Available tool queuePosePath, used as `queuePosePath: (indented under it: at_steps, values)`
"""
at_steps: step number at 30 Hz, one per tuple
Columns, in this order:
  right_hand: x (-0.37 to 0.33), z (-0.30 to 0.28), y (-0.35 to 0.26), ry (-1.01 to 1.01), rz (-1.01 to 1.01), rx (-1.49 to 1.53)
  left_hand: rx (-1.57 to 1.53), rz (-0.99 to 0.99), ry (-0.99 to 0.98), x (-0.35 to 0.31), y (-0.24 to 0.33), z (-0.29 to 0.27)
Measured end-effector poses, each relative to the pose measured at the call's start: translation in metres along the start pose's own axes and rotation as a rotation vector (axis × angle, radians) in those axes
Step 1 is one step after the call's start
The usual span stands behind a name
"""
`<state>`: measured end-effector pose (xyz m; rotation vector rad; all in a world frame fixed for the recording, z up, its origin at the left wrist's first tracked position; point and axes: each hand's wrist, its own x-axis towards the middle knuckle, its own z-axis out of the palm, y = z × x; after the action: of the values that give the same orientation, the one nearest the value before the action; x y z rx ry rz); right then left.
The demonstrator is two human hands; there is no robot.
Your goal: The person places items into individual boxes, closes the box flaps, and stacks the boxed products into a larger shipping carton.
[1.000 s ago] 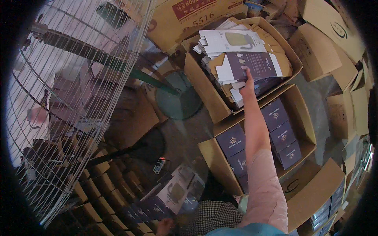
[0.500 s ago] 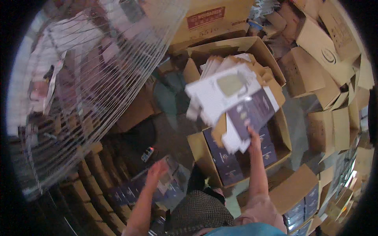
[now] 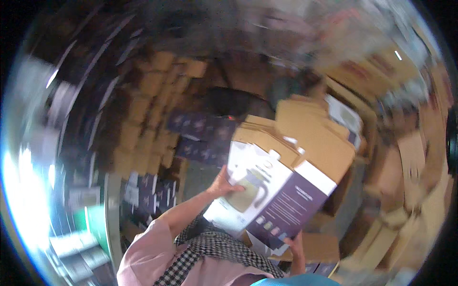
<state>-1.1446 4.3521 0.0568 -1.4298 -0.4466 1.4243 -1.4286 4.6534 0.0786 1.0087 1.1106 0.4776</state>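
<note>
Between my two hands is a stack of unfolded printed box blanks [image 3: 292, 202], white and dark purple with a picture of a jug-like appliance on the white panel. Brown inner faces and flaps of the blanks show at their far end. My left hand [image 3: 226, 185] grips the left edge, its thumb lying over the white panel. Down at the lower right corner, my right hand [image 3: 295, 244] clasps the purple panel's edge; its fingers are partly hidden. The blanks are tilted in front of my checked apron.
Beyond the blanks stands a large open carton [image 3: 355, 93] with another white printed blank [image 3: 344, 113] in it. Purple boxes [image 3: 202, 138] sit on the floor to the left, beside rows of brown cardboard [image 3: 152, 114]. Opened brown cartons [image 3: 405, 167] crowd the right. Much is blurred.
My view has swung to the left. The blanks have come away from the large carton toward my body, and my left hand, empty before, now holds them too.
</note>
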Motion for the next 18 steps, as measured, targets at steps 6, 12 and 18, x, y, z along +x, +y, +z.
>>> queuePosePath:
  at_steps: [6,12,18]
  values:
    - [-0.030,0.042,-0.056,0.064,-0.007,-0.389,0.015,0.259,0.127,-0.138,0.030,-0.039]
    - [-0.067,0.177,-0.120,-0.505,-0.419,-0.899,-0.326,0.398,0.278,-0.310,-0.024,-0.136]
    - [-0.097,0.446,-0.093,-1.283,-0.854,-0.954,-1.041,0.487,0.778,-0.536,-0.179,-0.169]
